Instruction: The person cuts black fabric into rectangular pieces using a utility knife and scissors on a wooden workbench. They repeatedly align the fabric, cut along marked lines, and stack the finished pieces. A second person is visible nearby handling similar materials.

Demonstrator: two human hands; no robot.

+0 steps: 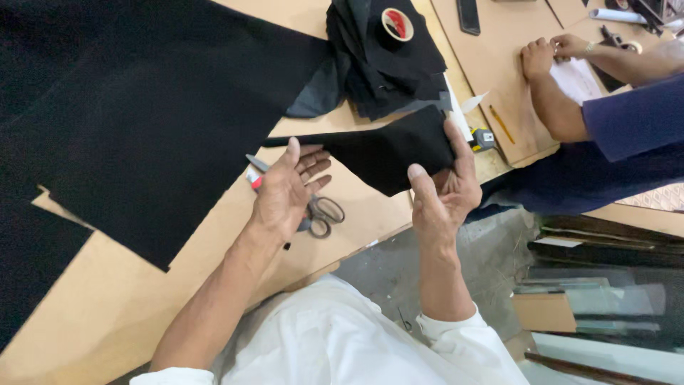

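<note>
The cut piece of black cloth (388, 151) hangs just above the near edge of the brown worktable (107, 306), stretched between the person's 2 hands. The right hand (445, 187) clamps its wide end, thumb on the near face and fingers curled up behind it. The left hand (288, 189) lies open and palm up under the narrow tip, fingers spread and loose, not pinching anything. Just below that hand, a pair of scissors (320, 212) rests on the table, partly hidden by the palm, with a red-tipped marker (254, 178) poking out beside it. A large sheet of black fabric (142, 121) covers most of the table to the left. Further back sits a heap of black offcuts (377, 71) with a roll of tape (396, 24) on top. A yellow tape measure (483, 138) and a pencil (501, 124) lie near the right hand. Across the table, another person in a blue sleeve (627, 114) rests both hands (552, 53) on a board.
</note>
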